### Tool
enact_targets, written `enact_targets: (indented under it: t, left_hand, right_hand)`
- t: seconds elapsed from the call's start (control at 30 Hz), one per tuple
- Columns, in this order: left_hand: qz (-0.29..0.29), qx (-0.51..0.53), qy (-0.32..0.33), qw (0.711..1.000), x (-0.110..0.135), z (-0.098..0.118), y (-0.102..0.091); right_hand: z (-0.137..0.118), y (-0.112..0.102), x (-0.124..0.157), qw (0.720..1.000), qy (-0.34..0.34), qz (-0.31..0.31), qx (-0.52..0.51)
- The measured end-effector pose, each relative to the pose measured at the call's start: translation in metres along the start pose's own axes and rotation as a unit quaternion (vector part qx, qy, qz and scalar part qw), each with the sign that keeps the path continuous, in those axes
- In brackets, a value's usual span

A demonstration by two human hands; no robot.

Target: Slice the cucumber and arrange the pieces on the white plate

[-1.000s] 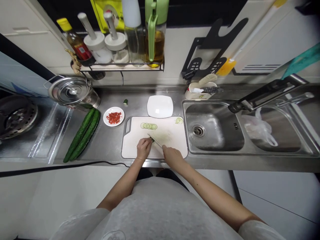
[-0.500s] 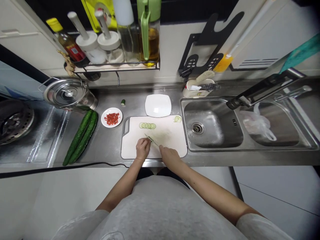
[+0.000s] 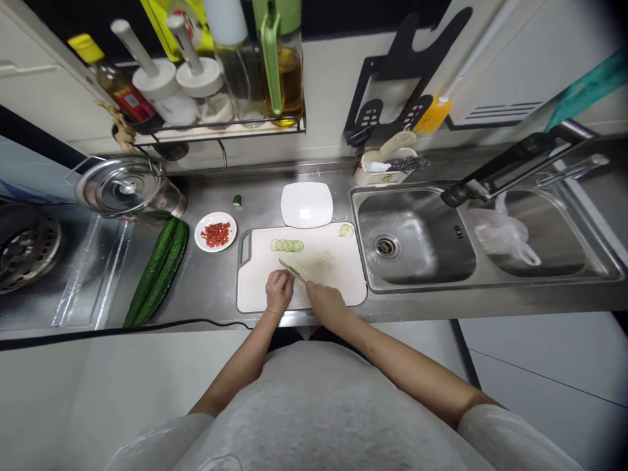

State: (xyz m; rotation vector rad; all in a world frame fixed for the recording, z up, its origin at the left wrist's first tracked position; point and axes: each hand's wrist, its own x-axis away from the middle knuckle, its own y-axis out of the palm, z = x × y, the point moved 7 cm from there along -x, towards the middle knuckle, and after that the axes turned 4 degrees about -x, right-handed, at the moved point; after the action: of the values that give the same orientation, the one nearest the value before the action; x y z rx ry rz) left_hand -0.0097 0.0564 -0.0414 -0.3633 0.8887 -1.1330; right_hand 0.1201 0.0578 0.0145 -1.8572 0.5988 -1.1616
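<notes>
My right hand [image 3: 328,303] is closed round the handle of a kitchen knife [image 3: 286,265], whose blade points away to the left over the white cutting board [image 3: 255,288]. Beside the blade, my left hand [image 3: 279,290] is closed, fingers curled down at the board; whatever lies under them is hidden. A little dark green shows against the blade by my left fingertips, too small to name. Beyond my hands, a row of overlapping cucumber slices [image 3: 287,246] lies on the board. More pale slices [image 3: 346,230] sit at its far right corner.
A white plate [image 3: 307,204] stands behind the board. To the left are a dish of chopped red pieces [image 3: 215,233], a cucumber end [image 3: 237,200], two whole cucumbers [image 3: 157,271] and a lidded steel pot [image 3: 130,188]. The double sink [image 3: 417,242] is at right.
The knife has turned slightly, its tip now a little further left and away from me. My right hand has come slightly nearer my left. The whole view has shifted a little.
</notes>
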Motion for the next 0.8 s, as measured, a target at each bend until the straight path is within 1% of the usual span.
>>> enact_targets:
  t: [0.23,0.63,0.8]
  left_hand:
    - [-0.004,0.008,-0.003,1.0,0.0,-0.001,-0.001]
    - [-0.004,0.006,-0.003,1.0,0.0,-0.001,-0.001]
    - [-0.003,0.003,-0.005,1.0,0.002,-0.003,0.0]
  right_hand:
    - [-0.001,0.001,-0.004,1.0,-0.001,-0.014,-0.002]
    - [-0.004,0.003,-0.01,1.0,-0.012,-0.008,-0.017]
    - [-0.003,0.002,-0.011,1.0,-0.007,-0.021,-0.018]
